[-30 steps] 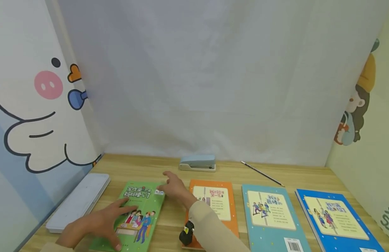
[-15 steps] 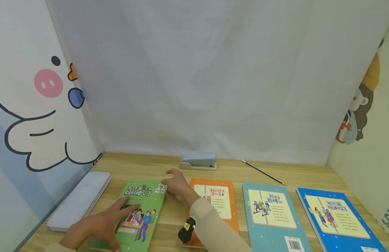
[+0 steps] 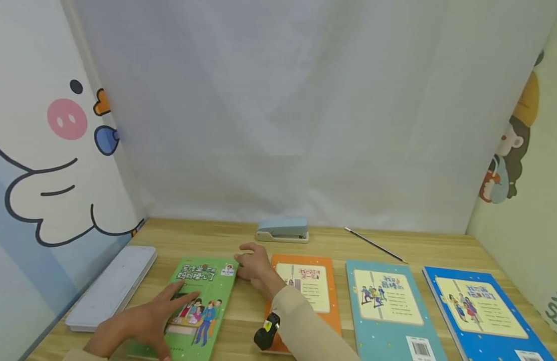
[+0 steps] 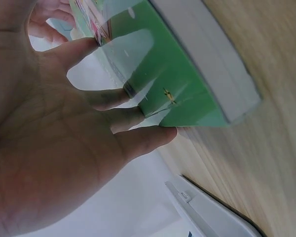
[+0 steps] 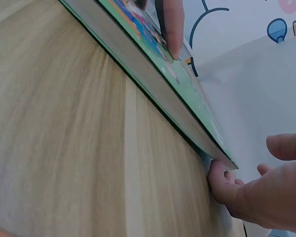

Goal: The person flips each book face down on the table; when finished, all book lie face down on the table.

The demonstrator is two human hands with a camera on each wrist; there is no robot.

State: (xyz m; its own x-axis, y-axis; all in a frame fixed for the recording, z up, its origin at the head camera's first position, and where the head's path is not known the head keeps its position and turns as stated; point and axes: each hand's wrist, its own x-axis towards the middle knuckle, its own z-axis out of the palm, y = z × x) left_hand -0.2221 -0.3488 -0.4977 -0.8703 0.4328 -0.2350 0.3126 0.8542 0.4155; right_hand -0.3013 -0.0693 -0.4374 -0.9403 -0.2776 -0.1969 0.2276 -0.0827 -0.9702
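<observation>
A green book with cartoon figures on its cover lies flat at the table's left front. My left hand rests on its left part, fingers spread and fingertips on the cover, as the left wrist view also shows. At the far right corner of this book is my right hand. In the right wrist view, its bent fingers are right at the book's corner, while the thumb stands apart from the cover. The right forearm crosses over an orange book.
A teal book and a blue book lie farther right. A white flat case sits left of the green book. Toward the back are a light blue stapler and a pencil. A pale curtain hangs behind the wooden table.
My right hand has shifted slightly right, off the cover's corner to its edge, uncovering the small white label there. The left hand stays on the green book almost unmoved.
</observation>
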